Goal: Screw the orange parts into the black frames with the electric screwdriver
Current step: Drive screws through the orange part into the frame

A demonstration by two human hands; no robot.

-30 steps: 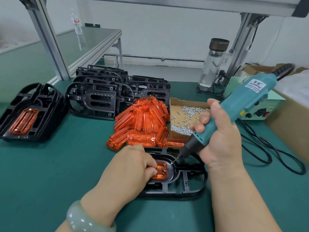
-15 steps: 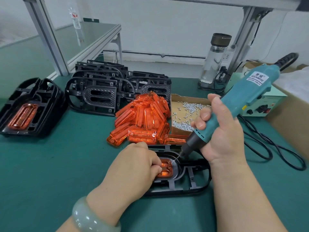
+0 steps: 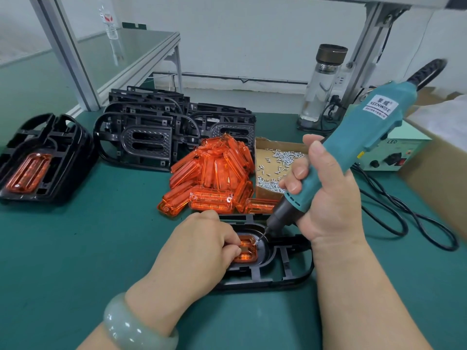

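Frame [image 3: 290,271] on desk [image 3: 75,248], open room left, orange pile [image 3: 214,173] just behind. Left hand [image 3: 197,248] grip curled, pinning orange part [image 3: 246,251]; right hand [image 3: 328,203] grip clamped on screwdriver [image 3: 353,147], bit touching part.

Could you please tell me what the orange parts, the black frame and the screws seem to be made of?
Orange parts: likely translucent glossy plastic; light glows through them. Black frame: probably moulded plastic, semi-matt, with thin ribs. Screws: apparently metal; silvery and shiny.

Factory assembly station: green-matted bench [image 3: 75,248] under aluminium framing [image 3: 65,51], stacked black frames [image 3: 141,137], heaped orange parts [image 3: 214,178], screw box [image 3: 275,162].
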